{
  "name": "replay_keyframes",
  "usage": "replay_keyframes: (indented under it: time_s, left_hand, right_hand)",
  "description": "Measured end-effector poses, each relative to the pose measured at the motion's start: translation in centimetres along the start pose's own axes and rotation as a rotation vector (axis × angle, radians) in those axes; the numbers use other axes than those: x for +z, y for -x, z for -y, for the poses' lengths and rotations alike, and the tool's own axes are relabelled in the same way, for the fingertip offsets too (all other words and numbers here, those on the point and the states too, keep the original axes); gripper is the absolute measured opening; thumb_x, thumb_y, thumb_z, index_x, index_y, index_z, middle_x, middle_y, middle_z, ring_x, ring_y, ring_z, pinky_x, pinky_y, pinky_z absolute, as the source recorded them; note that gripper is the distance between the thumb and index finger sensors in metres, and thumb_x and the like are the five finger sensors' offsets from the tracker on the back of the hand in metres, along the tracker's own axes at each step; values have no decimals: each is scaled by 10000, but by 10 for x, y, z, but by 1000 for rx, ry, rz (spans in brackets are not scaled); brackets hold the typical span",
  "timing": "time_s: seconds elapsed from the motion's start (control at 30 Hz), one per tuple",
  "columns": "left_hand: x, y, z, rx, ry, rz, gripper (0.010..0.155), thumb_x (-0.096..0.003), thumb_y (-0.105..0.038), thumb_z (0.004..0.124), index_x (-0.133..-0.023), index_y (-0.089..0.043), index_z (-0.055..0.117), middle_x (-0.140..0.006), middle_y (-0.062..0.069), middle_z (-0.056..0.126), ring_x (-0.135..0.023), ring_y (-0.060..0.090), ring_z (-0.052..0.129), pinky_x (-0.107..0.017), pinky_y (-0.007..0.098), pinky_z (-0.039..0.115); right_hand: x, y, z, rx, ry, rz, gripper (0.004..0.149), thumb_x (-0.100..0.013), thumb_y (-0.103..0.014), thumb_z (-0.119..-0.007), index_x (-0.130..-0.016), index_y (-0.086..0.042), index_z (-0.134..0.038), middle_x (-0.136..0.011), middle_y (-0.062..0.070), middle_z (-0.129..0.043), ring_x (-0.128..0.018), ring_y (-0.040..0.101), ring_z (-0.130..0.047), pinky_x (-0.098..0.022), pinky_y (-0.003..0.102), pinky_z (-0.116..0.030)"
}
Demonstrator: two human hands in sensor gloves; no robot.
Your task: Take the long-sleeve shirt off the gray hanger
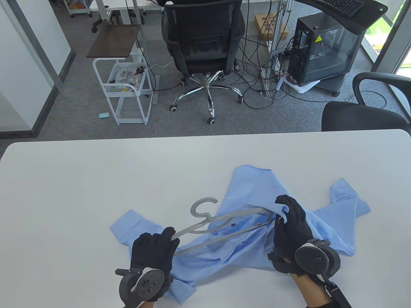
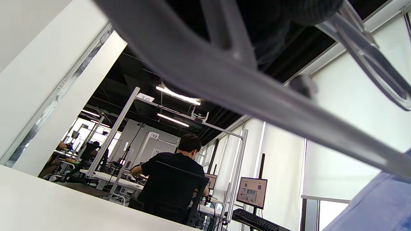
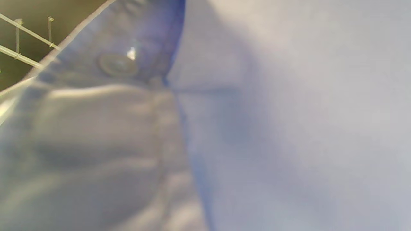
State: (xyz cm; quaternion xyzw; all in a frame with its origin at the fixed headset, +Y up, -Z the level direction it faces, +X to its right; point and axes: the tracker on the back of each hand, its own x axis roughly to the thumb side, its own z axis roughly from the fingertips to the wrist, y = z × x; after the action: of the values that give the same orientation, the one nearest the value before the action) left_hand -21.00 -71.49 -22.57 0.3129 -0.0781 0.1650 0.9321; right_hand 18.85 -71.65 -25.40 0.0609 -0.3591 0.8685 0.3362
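Note:
A light blue long-sleeve shirt [image 1: 250,192] lies spread on the white table [image 1: 80,179]. The gray hanger [image 1: 205,221] lies across it with its hook pointing away from me. My left hand [image 1: 157,248] grips the hanger's left end. My right hand [image 1: 289,221] pinches the shirt fabric at the hanger's right end, which is partly tucked under the cloth. The left wrist view shows the hanger's bars [image 2: 244,86] very close and a corner of shirt [image 2: 379,205]. The right wrist view is filled by blurred shirt fabric [image 3: 273,128] with a button [image 3: 117,64].
Beyond the table's far edge stand an office chair [image 1: 202,48], a white trolley [image 1: 128,89], a computer case [image 1: 324,48] and a second chair [image 1: 362,115]. One shirt sleeve cuff [image 1: 128,224] lies at the left, another [image 1: 350,199] at the right.

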Motion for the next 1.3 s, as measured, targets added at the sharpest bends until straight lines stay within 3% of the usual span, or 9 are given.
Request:
replay_keyframes:
  time_s: [0.17,0.37,0.53,0.93,1.07,1.3]
  left_hand:
    - [-1,1,5,-1,22,-16,487,-512,-589,574,-901,-376,778,-532,-174,930,-474,136,1039,-683,446,711]
    - [-2,3,5,2,33,-12,497,-503,-598,582,-886,-363,794,-453,-175,925,-348,117,1021,-650,430,748]
    - [-4,10,10,9,64,-42,509,-502,-601,578,-888,-351,795,-467,-167,935,-367,128,1030,-654,436,743]
    - [-5,13,12,73,102,-59,504,-500,-611,579,-871,-359,807,-429,-195,921,-305,90,1019,-628,412,774]
    - [-5,13,12,98,125,-54,507,-497,-613,584,-856,-347,822,-393,-212,913,-228,68,1010,-564,380,825]
    - [-5,12,13,102,129,-56,507,-498,-612,583,-859,-346,819,-401,-209,915,-242,73,1011,-573,382,817]
  right_hand:
    - [-1,5,2,-30,-1,-26,504,-647,-396,-573,-1052,-99,-614,-1047,195,-700,-932,499,-765,-597,571,-790]
    - [-1,6,4,-46,16,-28,501,-647,-405,-578,-1045,-105,-618,-1034,184,-716,-918,471,-791,-592,531,-804]
    - [-1,6,2,-60,4,-27,483,-645,-405,-580,-1040,-131,-620,-1033,180,-717,-910,464,-806,-602,501,-808]
    - [-6,16,7,-139,1,-88,485,-641,-408,-592,-1039,-133,-630,-1024,169,-736,-897,429,-842,-605,447,-826]
    - [-6,19,9,-148,27,-110,482,-639,-415,-605,-1033,-140,-645,-1012,154,-759,-876,400,-875,-585,434,-842]
    - [-8,23,11,-139,33,-131,479,-637,-414,-611,-1021,-132,-662,-990,150,-785,-851,383,-901,-563,434,-853]
